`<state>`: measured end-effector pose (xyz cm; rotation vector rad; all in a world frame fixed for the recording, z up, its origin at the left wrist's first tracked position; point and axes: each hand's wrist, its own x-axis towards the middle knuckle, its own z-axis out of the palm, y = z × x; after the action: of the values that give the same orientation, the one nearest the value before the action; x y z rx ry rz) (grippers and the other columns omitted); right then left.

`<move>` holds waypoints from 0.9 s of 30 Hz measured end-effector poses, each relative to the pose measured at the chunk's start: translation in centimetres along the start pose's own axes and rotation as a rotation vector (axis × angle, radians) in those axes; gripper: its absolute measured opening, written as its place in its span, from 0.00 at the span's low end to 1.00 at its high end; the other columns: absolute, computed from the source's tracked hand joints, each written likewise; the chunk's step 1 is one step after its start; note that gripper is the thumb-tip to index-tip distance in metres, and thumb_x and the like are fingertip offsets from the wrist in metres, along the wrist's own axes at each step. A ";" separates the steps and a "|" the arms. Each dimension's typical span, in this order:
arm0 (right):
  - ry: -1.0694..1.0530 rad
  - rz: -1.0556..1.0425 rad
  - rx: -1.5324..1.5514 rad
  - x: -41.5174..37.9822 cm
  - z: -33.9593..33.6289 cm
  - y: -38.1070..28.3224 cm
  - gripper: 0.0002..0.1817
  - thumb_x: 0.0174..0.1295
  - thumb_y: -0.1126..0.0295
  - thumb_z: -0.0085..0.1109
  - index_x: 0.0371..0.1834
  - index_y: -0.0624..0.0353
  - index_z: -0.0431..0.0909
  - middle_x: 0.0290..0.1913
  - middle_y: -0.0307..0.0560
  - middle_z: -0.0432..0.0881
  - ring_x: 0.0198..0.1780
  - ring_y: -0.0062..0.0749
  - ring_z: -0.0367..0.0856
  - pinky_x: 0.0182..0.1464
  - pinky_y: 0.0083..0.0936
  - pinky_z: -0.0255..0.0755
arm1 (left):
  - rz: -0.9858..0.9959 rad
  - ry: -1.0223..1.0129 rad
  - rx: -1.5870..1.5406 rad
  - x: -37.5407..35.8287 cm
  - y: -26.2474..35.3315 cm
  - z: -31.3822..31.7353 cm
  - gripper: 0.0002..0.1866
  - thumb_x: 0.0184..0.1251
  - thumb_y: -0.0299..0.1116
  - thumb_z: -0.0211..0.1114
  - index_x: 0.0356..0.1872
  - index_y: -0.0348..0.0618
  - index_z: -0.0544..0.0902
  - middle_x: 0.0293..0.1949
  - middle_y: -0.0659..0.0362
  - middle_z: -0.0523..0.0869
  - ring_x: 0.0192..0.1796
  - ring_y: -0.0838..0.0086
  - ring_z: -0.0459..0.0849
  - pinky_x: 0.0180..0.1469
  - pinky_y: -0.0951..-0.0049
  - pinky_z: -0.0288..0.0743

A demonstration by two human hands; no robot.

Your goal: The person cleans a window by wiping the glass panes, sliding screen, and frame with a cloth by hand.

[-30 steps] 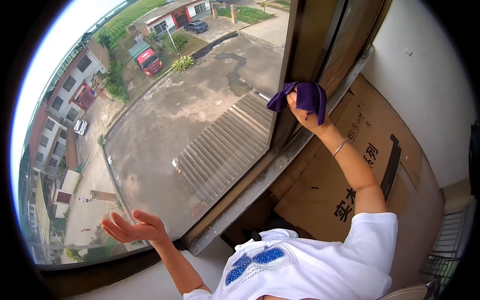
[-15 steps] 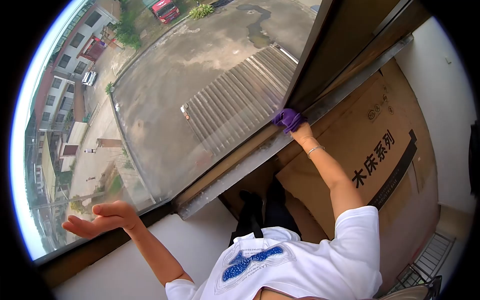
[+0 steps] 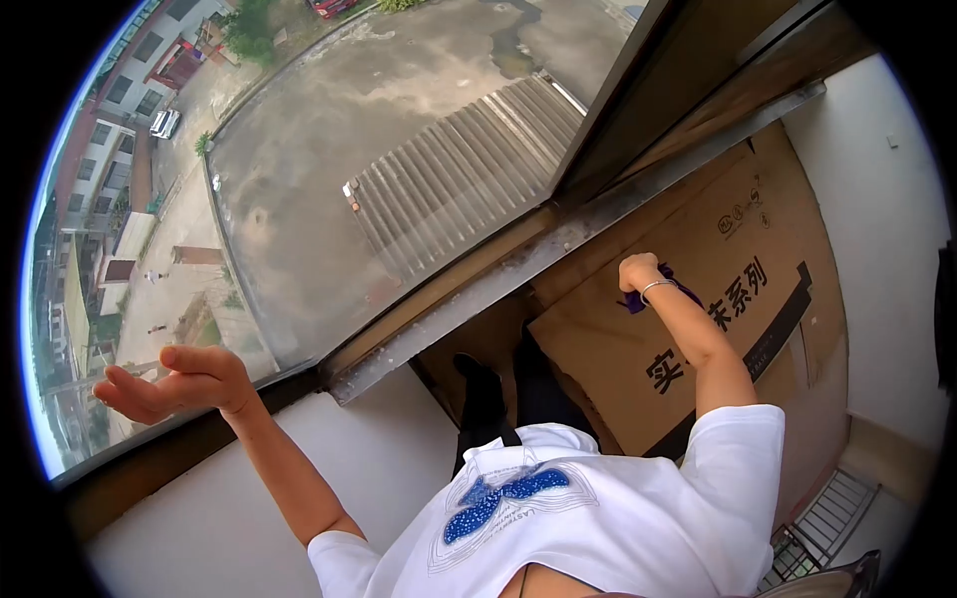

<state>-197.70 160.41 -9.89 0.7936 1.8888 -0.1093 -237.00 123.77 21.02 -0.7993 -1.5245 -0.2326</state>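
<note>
My right hand (image 3: pixel 639 271) is closed around a crumpled purple cloth (image 3: pixel 633 302), parts of which show below the fist and behind the wrist. It is over the big brown cardboard box (image 3: pixel 638 349), a little inward of the window sill (image 3: pixel 459 309). A thin bracelet circles that wrist. On the other side, my left hand (image 3: pixel 179 384) is raised in front of the window glass (image 3: pixel 289 249), with nothing in it. Its palm is turned up, thumb and fingers apart.
A dark window frame (image 3: pixel 658 110) rises at the upper right. A white wall (image 3: pixel 259 478) lies below the sill, and a metal rack (image 3: pixel 832 518) stands at the lower right. Outside are a corrugated metal roof (image 3: pixel 469 169), a paved yard and buildings.
My right hand has come off the corner of the window frame and sill with the purple cloth, moving inward over the box. My left hand has shifted slightly up and left, still open.
</note>
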 end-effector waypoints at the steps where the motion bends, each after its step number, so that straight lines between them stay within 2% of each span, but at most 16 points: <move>1: 0.043 -0.002 0.072 -1.3 -0.5 0.1 0.21 0.57 0.69 0.54 0.55 0.55 0.82 0.56 0.50 0.84 0.58 0.40 0.82 0.52 0.40 0.77 | 0.000 0.029 0.004 0.0 0.1 0.3 0.25 0.81 0.42 0.41 0.70 0.36 0.61 0.72 0.48 0.56 0.75 0.62 0.54 0.72 0.58 0.52; 3: 0.261 -0.040 0.280 -3.4 -2.1 -0.4 0.21 0.58 0.73 0.52 0.56 0.53 0.76 0.52 0.54 0.83 0.55 0.46 0.83 0.50 0.43 0.77 | -0.004 0.062 0.001 -0.2 0.2 0.3 0.24 0.80 0.40 0.41 0.69 0.35 0.62 0.72 0.46 0.57 0.75 0.61 0.53 0.72 0.59 0.52; 4: 0.636 -0.105 0.226 -3.7 -2.3 -1.7 0.17 0.59 0.75 0.53 0.52 0.52 0.76 0.47 0.52 0.82 0.49 0.49 0.82 0.48 0.42 0.76 | -0.006 0.061 -0.004 -0.2 0.1 0.4 0.24 0.80 0.40 0.41 0.69 0.35 0.62 0.72 0.46 0.57 0.75 0.61 0.53 0.72 0.59 0.52; 6: 1.103 -0.291 0.098 -3.1 -4.9 -4.3 0.16 0.58 0.76 0.55 0.49 0.50 0.77 0.44 0.47 0.76 0.47 0.42 0.76 0.48 0.35 0.73 | 0.007 0.078 -0.016 -0.2 -0.1 0.5 0.24 0.80 0.39 0.40 0.68 0.35 0.63 0.71 0.45 0.59 0.73 0.58 0.56 0.70 0.58 0.53; 7: 1.396 -0.333 0.042 -2.2 -6.0 -5.7 0.08 0.57 0.72 0.55 0.40 0.52 0.76 0.38 0.43 0.73 0.42 0.35 0.75 0.43 0.30 0.71 | 0.007 0.069 -0.010 -0.2 -0.1 0.5 0.24 0.80 0.39 0.40 0.68 0.35 0.63 0.71 0.45 0.59 0.73 0.58 0.56 0.70 0.58 0.53; 10: 1.274 -0.231 -0.156 5.6 -5.8 -7.8 0.10 0.60 0.69 0.53 0.42 0.58 0.78 0.40 0.42 0.73 0.43 0.31 0.74 0.45 0.25 0.72 | 0.048 0.041 0.005 -0.1 -0.4 0.3 0.25 0.79 0.37 0.41 0.71 0.34 0.59 0.73 0.45 0.54 0.75 0.60 0.52 0.73 0.58 0.50; 11: 1.099 -0.215 -0.118 8.2 -5.0 -8.3 0.15 0.61 0.69 0.52 0.49 0.61 0.78 0.48 0.46 0.74 0.45 0.32 0.74 0.47 0.24 0.73 | 0.053 0.032 0.012 -0.2 -0.5 0.3 0.25 0.79 0.36 0.41 0.71 0.34 0.59 0.73 0.45 0.52 0.75 0.61 0.52 0.73 0.58 0.50; 12: 1.106 -0.235 -0.114 9.0 -4.5 -9.1 0.15 0.61 0.69 0.52 0.49 0.61 0.78 0.48 0.46 0.74 0.45 0.32 0.74 0.47 0.24 0.73 | 0.057 0.023 0.020 -0.2 -0.7 0.3 0.25 0.79 0.36 0.41 0.71 0.34 0.58 0.74 0.46 0.51 0.75 0.61 0.51 0.73 0.57 0.49; 15: 1.166 -0.113 -0.195 9.4 -3.3 -10.0 0.21 0.63 0.70 0.50 0.59 0.67 0.74 0.65 0.54 0.68 0.49 0.36 0.74 0.50 0.24 0.75 | 0.081 0.023 -0.015 -0.2 -0.9 0.3 0.25 0.79 0.36 0.42 0.72 0.35 0.57 0.74 0.47 0.51 0.76 0.61 0.50 0.73 0.57 0.49; 18: 1.067 -0.210 0.263 8.5 -4.1 -9.9 0.16 0.59 0.75 0.53 0.51 0.67 0.73 0.57 0.55 0.71 0.51 0.45 0.75 0.53 0.35 0.75 | 0.031 -0.037 -0.027 -0.1 -0.8 -0.5 0.25 0.78 0.38 0.46 0.71 0.37 0.59 0.73 0.48 0.52 0.76 0.61 0.49 0.74 0.57 0.50; 19: 1.070 -0.213 0.261 8.1 -4.8 -10.6 0.16 0.59 0.75 0.53 0.51 0.67 0.73 0.57 0.55 0.71 0.51 0.45 0.75 0.53 0.35 0.75 | 0.030 -0.036 -0.022 0.1 -0.2 -1.3 0.25 0.78 0.38 0.46 0.71 0.37 0.59 0.73 0.48 0.52 0.76 0.61 0.49 0.74 0.57 0.50; 21: 1.018 -0.161 0.570 6.7 -5.0 -13.2 0.15 0.55 0.79 0.56 0.48 0.64 0.74 0.54 0.54 0.72 0.51 0.50 0.74 0.55 0.40 0.74 | -0.078 -0.219 -0.061 0.5 0.7 -3.8 0.26 0.76 0.38 0.53 0.69 0.37 0.62 0.71 0.48 0.58 0.75 0.61 0.54 0.73 0.57 0.55; 22: 1.087 -0.304 0.656 6.8 -4.1 -14.4 0.17 0.53 0.80 0.57 0.48 0.63 0.76 0.53 0.53 0.73 0.54 0.52 0.73 0.56 0.39 0.72 | -0.078 -0.227 -0.062 -0.2 0.2 -4.9 0.26 0.76 0.38 0.53 0.69 0.37 0.62 0.71 0.48 0.58 0.75 0.61 0.54 0.73 0.57 0.55; 24: 0.717 -0.798 0.838 6.5 -2.8 -15.5 0.16 0.56 0.79 0.56 0.48 0.63 0.79 0.51 0.52 0.78 0.54 0.46 0.78 0.56 0.34 0.73 | -0.191 -0.326 -0.258 -3.0 0.0 -6.5 0.26 0.73 0.35 0.59 0.67 0.37 0.64 0.68 0.50 0.64 0.72 0.61 0.63 0.71 0.59 0.61; 26: 0.338 -0.549 1.248 4.1 -3.0 -16.0 0.17 0.57 0.76 0.55 0.50 0.61 0.80 0.48 0.55 0.83 0.54 0.46 0.81 0.56 0.32 0.74 | -0.246 -0.307 -0.295 -4.8 0.7 -8.2 0.23 0.72 0.30 0.59 0.66 0.38 0.67 0.65 0.51 0.70 0.69 0.60 0.68 0.70 0.60 0.62; 27: 0.443 -0.507 1.412 5.0 -2.0 -15.6 0.17 0.59 0.72 0.57 0.52 0.63 0.79 0.45 0.56 0.86 0.49 0.46 0.84 0.55 0.33 0.74 | -0.322 -0.409 -0.316 -6.3 0.5 -9.4 0.23 0.72 0.29 0.58 0.65 0.38 0.67 0.65 0.51 0.71 0.69 0.60 0.68 0.70 0.60 0.61</move>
<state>-209.40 151.47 -17.40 1.2454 2.2403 -1.8512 -229.72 116.44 16.30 -0.8807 -2.0364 -0.5874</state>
